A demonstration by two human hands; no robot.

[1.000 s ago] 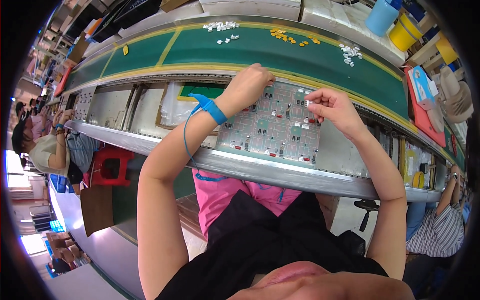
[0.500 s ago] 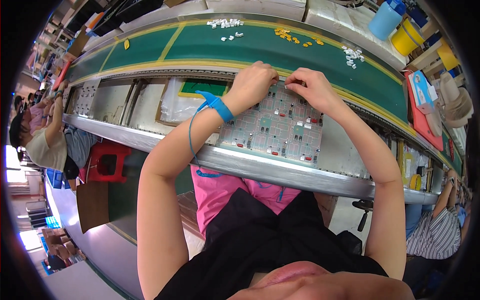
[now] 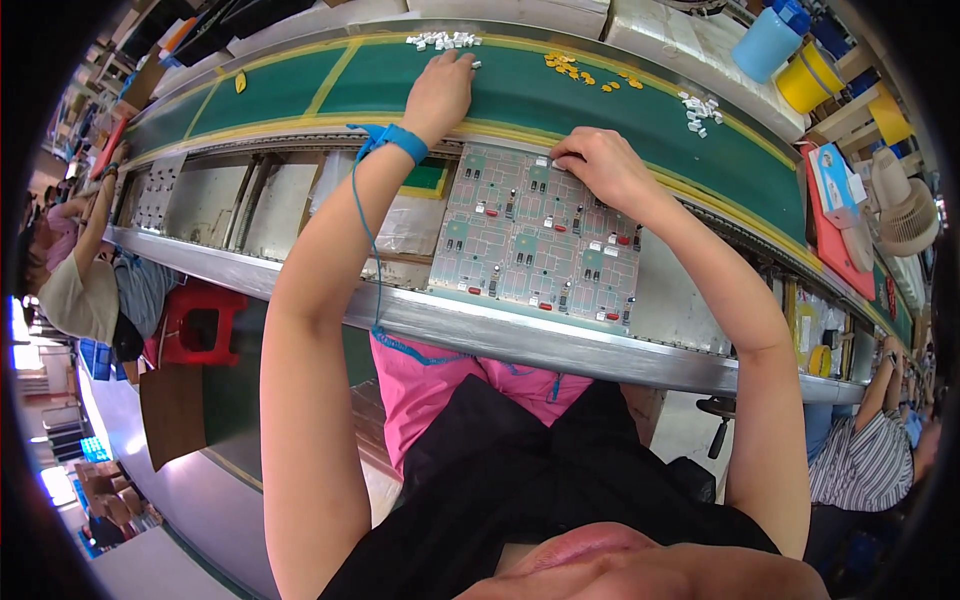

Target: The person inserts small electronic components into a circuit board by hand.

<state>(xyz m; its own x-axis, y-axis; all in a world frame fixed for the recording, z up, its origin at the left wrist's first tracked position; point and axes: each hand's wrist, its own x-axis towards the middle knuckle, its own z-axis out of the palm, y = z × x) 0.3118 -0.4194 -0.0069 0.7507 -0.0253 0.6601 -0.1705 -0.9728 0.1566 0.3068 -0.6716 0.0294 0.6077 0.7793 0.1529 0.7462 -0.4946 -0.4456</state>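
A circuit board with a pale printed pattern and small black, red and white parts lies across the metal rails in front of me. My right hand is at its far edge, thumb and finger pinched on a small white connector at the board. On the green belt, my left hand reaches forward with bent fingers slightly apart, beside the loose white connectors. Its fingertips are partly hidden, and one white piece lies right by them. A blue wrist strap with a coiled cord circles my left wrist.
Yellow disc-shaped parts and more white pieces lie on the green belt. A metal rail runs along my side. Right stand a blue bottle and small fan; left, a red stool. Other people sit at both sides.
My left hand has left the board's far edge and moved left and away to the white connectors on the belt. My right hand stays near the board's far edge, shifted slightly left.
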